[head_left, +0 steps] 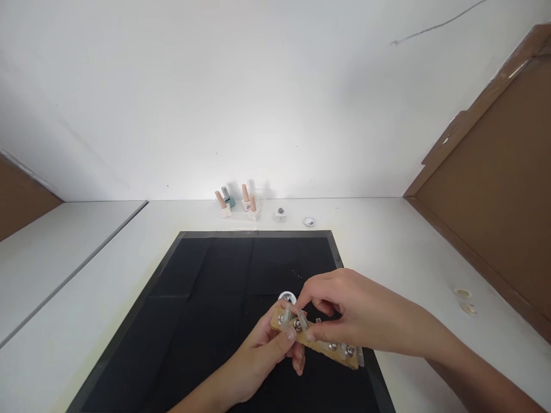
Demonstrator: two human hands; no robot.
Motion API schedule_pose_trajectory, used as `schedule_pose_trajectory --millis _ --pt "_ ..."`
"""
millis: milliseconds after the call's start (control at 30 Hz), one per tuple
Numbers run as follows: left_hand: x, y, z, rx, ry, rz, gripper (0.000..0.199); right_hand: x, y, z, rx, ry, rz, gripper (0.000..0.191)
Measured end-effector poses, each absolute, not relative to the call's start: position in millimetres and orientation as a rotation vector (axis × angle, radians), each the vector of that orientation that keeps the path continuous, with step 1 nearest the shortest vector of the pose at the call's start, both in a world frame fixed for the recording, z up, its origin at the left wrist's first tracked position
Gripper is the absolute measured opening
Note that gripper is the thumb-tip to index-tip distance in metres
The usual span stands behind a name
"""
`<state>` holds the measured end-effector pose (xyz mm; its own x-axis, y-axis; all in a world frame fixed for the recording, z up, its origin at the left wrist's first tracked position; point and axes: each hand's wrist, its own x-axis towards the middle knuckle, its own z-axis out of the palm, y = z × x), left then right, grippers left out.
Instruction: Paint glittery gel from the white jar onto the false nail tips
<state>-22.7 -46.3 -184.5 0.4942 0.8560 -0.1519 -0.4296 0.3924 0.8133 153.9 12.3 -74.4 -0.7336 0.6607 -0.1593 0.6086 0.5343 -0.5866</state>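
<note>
My left hand is closed around the left end of a tan strip, its thumb pressed on the front. Along this strip sit several shiny metal balls and clear false nail tips. My right hand comes in from the right, index finger and thumb closed at a clear false nail tip that stands up from the strip. Another clear tip rises beside my left fingers. Just behind the hands, a small round white-rimmed container with silvery contents is partly hidden by my left fingers.
Under the hands lies a black mat with a grey border on a white table. Nail polish bottles stand at the back, near a small clear jar and a round white container. Two small round pieces lie right. Brown panels flank the table.
</note>
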Motion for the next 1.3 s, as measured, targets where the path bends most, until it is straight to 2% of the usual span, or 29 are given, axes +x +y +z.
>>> schedule_pose_trajectory --millis 433,633,967,1300 --pt "-23.2 -46.9 -183.7 0.849 0.582 0.893 0.029 153.2 12.5 -74.3 -1.116 -2.682 0.971 0.002" --pt "-24.2 -45.5 -182.1 0.814 0.577 0.894 0.029 154.6 12.5 -71.7 -1.086 -2.648 1.049 0.013" --pt "-23.5 -46.0 -177.0 0.735 0.576 0.892 0.032 170.1 9.4 -59.3 -1.118 -2.428 1.050 0.018" --pt "-18.8 -51.5 -188.1 0.826 0.494 0.699 0.032 172.3 28.6 -73.4 -1.173 -2.231 1.292 0.022"
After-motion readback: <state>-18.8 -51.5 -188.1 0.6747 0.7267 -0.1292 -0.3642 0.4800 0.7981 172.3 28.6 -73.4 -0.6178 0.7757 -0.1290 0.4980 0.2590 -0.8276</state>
